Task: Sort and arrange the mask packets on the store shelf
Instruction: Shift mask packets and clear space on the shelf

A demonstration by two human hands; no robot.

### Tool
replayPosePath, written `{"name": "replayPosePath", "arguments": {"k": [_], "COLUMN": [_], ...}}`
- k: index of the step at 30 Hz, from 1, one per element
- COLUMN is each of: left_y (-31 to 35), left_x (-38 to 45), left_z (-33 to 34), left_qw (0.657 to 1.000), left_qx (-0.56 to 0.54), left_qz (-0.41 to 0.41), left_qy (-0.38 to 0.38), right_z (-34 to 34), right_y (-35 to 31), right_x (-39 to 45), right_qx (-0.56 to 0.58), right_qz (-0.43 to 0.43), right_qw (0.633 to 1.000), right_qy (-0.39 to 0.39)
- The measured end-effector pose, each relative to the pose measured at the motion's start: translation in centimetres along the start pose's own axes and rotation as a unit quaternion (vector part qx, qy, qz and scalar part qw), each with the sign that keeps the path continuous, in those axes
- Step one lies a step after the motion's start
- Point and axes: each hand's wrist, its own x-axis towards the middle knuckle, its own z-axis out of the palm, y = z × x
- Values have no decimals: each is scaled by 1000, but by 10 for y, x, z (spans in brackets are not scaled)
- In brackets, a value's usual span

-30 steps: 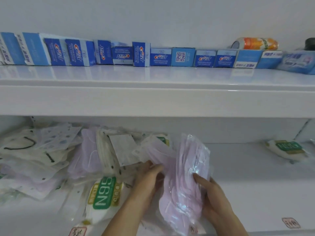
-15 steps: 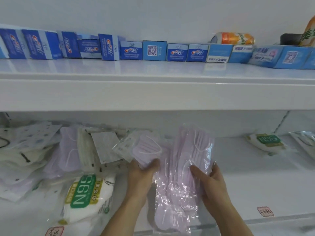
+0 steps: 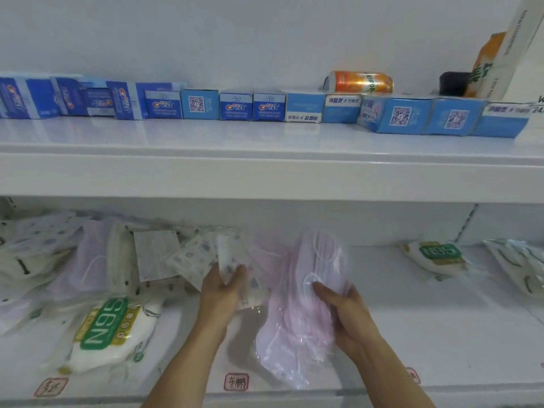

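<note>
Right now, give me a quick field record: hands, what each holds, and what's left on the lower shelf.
left hand: grips a patterned mask packet
right hand: holds the pink mask packets, upright
lower shelf left: N95 packet lying flat, mixed mask pile behind it
lower shelf right: second N95 packet
upper shelf: toothpaste boxes in a row

A stack of pink mask packets (image 3: 306,307) stands tilted on the lower shelf (image 3: 441,334), beside heaped packets (image 3: 97,269).
</note>
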Motion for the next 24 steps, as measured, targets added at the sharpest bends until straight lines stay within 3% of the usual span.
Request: {"name": "replayPosePath", "arguments": {"k": [3, 5, 8, 9, 10, 12, 13, 15, 19, 24], "left_y": [-8, -4, -4, -6, -6, 12, 20, 27, 21, 14], "left_x": [16, 10, -6, -11, -16, -36, -46, -60, -82, -114], "left_z": [-11, -10, 3, 10, 18, 41, 55, 85, 149, 226], "left_qw": [982, 965, 928, 926, 947, 995, 983, 943, 963, 960], "left_qx": [179, 231, 274, 273, 241, 74, -38, -151, -117, -117], "left_qz": [23, 52, 184, 202, 179, 18, -67, -161, -122, -123], "left_qy": [62, 110, 175, 164, 117, -67, -167, -248, -208, -221], "right_z": [-13, -19, -25, -28, -31, -40, -44, -53, -85, -149], "right_y": [-6, -9, -11, -13, -15, -21, -23, -28, -37, -68], "right_x": [5, 6, 5, 4, 2, -2, -6, -13, -24, -52], "right_qx": [34, 47, 54, 50, 43, 34, 27, 4, -54, -101], "right_qz": [11, 15, 15, 16, 18, 18, 14, -3, -81, -169], "right_qw": [999, 999, 998, 998, 998, 998, 999, 1000, 993, 968], "right_qy": [-4, -7, -16, -23, -29, -39, -42, -30, 67, 155]}}
